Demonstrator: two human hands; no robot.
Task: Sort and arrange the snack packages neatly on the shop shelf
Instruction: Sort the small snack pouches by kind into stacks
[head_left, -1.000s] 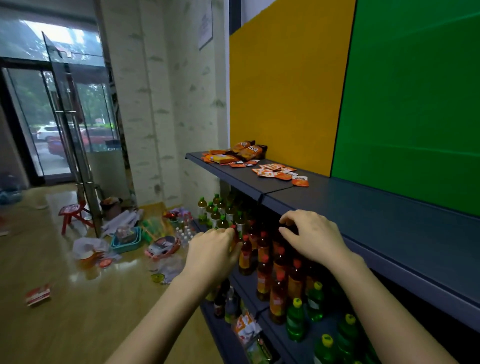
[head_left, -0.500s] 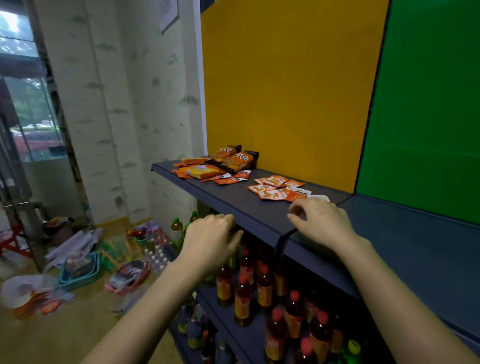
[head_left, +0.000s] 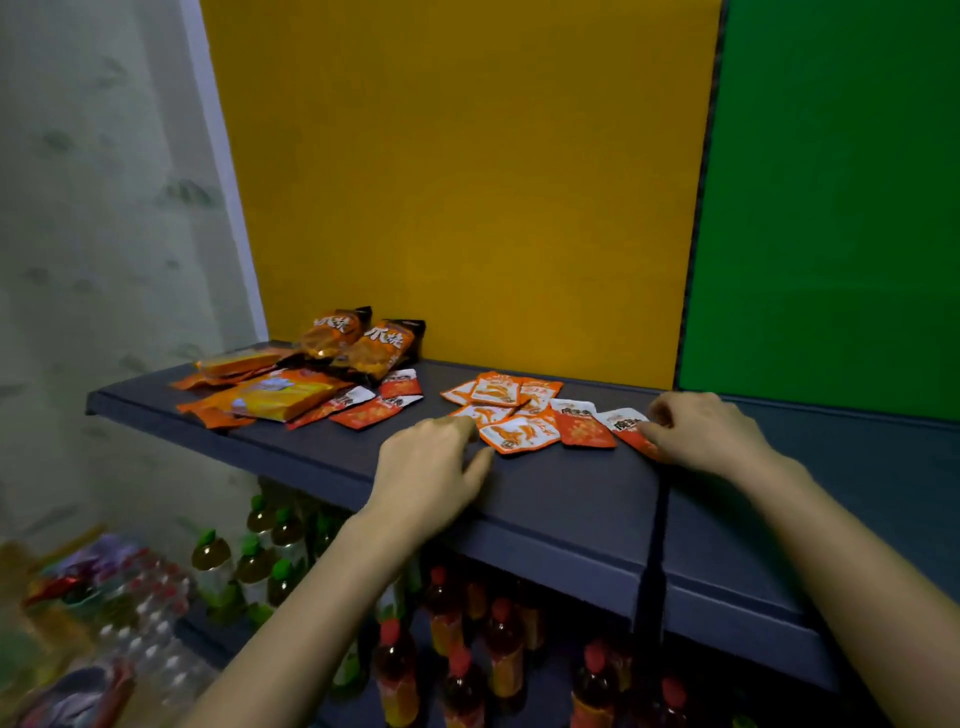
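Note:
A dark blue shelf (head_left: 545, 499) carries scattered snack packages. Several small orange-and-white packets (head_left: 519, 410) lie loosely overlapped at its middle. My left hand (head_left: 431, 467) rests flat on the shelf, fingers relaxed, with fingertips at the left edge of this group. My right hand (head_left: 701, 431) is at the rightmost small packet (head_left: 626, 423); its thumb lies on the packet and its fingers curl above it. Whether it pinches the packet is unclear. Further left lie a long yellow-orange pack (head_left: 280, 395), two puffed orange bags (head_left: 358, 340) against the back panel and a few small red packets (head_left: 379, 402).
Yellow (head_left: 467, 182) and green (head_left: 831, 208) back panels stand behind the shelf. The shelf below holds red-capped bottles (head_left: 498, 660) and green-capped bottles (head_left: 249, 561). Blurred goods lie on the floor at lower left (head_left: 104, 597). A vertical seam (head_left: 657, 519) splits the shelf into two sections.
Both hands rose from the bottle shelf to the upper shelf and reached forward to the small packets. The view swung right and closer to the shelf.

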